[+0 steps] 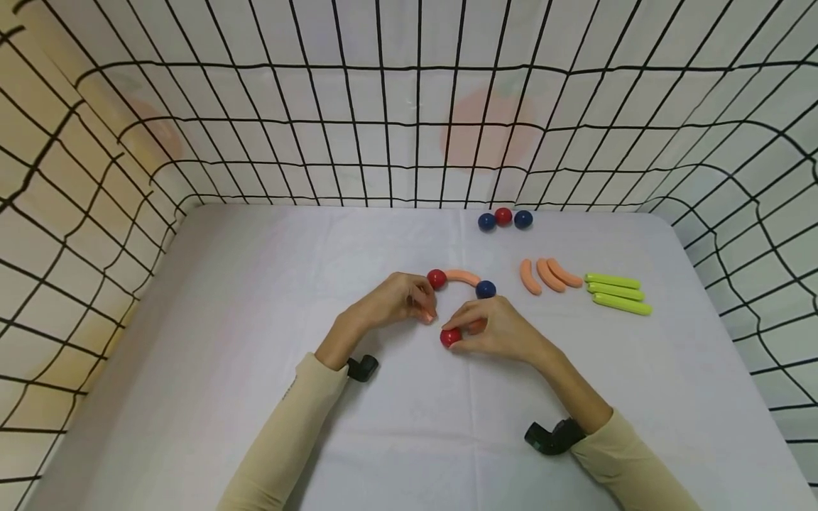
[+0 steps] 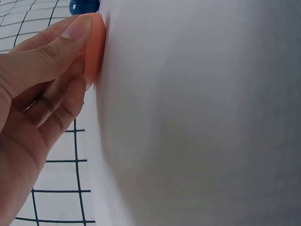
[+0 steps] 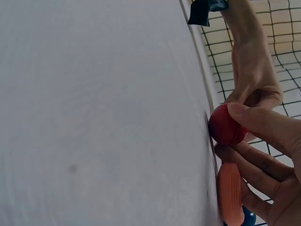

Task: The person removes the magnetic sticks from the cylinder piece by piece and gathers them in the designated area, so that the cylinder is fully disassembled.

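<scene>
My left hand (image 1: 397,298) pinches an orange curved stick (image 2: 95,49) between thumb and fingers, low over the white table. Just to its right, my right hand (image 1: 501,330) holds a red ball (image 1: 450,337) at the tabletop. Another orange curved stick (image 3: 230,194) lies under the right hand's fingers, partly hidden in the head view. Beyond the hands, a second red ball (image 1: 437,279) and a blue ball (image 1: 486,289) sit at either end of an orange curved stick (image 1: 463,276). Whether the parts are joined, I cannot tell.
At the back stand two blue balls (image 1: 523,219) and a red ball (image 1: 503,216). Several loose orange curved sticks (image 1: 551,275) and green straight sticks (image 1: 616,292) lie to the right on the white table (image 1: 224,319). Black wire mesh (image 1: 418,124) rises around the back and sides.
</scene>
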### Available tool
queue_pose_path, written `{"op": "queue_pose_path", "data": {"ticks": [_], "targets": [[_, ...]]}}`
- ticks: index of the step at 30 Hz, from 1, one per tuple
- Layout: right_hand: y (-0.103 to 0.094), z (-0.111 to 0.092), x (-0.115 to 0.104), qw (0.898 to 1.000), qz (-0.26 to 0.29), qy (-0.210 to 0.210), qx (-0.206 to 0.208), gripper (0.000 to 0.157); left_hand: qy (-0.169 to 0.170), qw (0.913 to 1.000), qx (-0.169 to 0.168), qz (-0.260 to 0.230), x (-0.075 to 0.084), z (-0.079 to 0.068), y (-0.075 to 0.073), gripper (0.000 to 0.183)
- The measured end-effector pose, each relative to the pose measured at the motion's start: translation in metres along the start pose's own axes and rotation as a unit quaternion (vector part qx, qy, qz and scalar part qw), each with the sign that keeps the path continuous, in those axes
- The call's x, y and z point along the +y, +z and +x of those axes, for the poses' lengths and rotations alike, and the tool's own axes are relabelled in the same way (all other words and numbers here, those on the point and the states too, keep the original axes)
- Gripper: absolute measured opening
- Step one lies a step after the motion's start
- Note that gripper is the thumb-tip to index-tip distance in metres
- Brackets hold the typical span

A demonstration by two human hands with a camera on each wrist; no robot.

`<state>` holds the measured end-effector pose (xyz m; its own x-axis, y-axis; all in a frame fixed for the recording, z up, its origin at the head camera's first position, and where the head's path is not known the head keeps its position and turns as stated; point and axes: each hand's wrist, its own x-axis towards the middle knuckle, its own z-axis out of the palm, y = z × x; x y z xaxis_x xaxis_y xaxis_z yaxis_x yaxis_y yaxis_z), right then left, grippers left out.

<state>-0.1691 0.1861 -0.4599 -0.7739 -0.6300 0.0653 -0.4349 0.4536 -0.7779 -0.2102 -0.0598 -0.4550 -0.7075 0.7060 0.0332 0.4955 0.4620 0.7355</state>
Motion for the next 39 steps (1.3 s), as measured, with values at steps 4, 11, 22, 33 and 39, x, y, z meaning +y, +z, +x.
{"op": "queue_pose_path", "data": {"ticks": [4,11,22,33,39], "targets": [[-0.005,-0.002,0.002,1.0,0.0,0.001,0.007,0.025,-0.009,0.9999,-0.001,-0.008,-0.001,0.0,0.0,0.006],[-0.015,-0.003,0.004,0.999,-0.013,0.014,0.039,0.035,-0.011,0.9999,0.002,-0.01,-0.002,-0.001,0.001,0.006],[-0.043,-0.01,0.02,0.99,-0.017,0.058,0.128,0.036,-0.025,0.9997,0.002,0.002,0.002,-0.003,0.001,0.005],[-0.086,0.001,0.046,0.952,-0.04,0.144,0.268,0.041,-0.034,0.9992,-0.021,0.009,0.006,-0.007,-0.003,0.005],[-0.123,0.017,0.067,0.911,-0.034,0.234,0.337,0.039,-0.032,0.9991,-0.028,0.008,0.009,-0.009,-0.004,0.004]]}}
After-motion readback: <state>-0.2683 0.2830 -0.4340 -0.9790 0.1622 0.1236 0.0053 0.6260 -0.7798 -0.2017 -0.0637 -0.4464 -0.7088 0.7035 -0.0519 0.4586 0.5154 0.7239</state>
